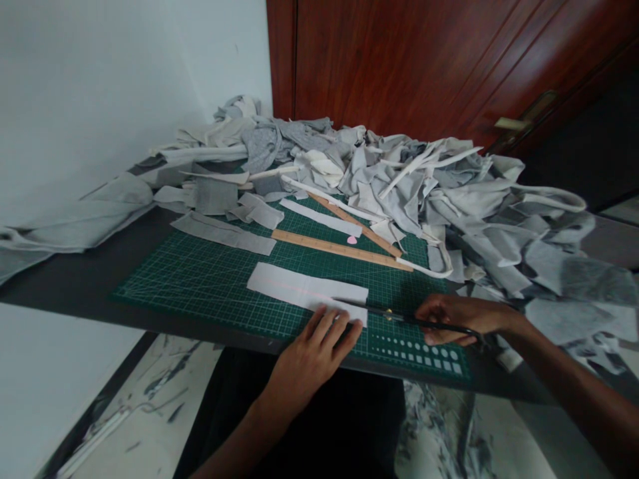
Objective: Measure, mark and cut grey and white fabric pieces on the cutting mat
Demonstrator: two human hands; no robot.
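A white fabric strip (284, 281) lies on the green cutting mat (200, 286), with a faint pink line along its length. My left hand (319, 346) rests on the strip's near edge, fingers stretched out and pressing it flat. In my right hand (454, 319) are black-handled scissors (389, 315), gripped by the handles. Their blades reach into the strip from its right end, along the line, and a slit divides the cloth there. Just beyond lie a wooden ruler (339, 249), a second ruler (369, 233) at an angle and a small pink chalk piece (352, 240).
Heaped grey and white fabric scraps (389, 166) cover the back and right of the dark table (100, 283). A grey strip (224, 233) and another white strip (319, 217) lie on the mat. Behind stands a reddish wooden door (389, 66). Scraps litter the floor.
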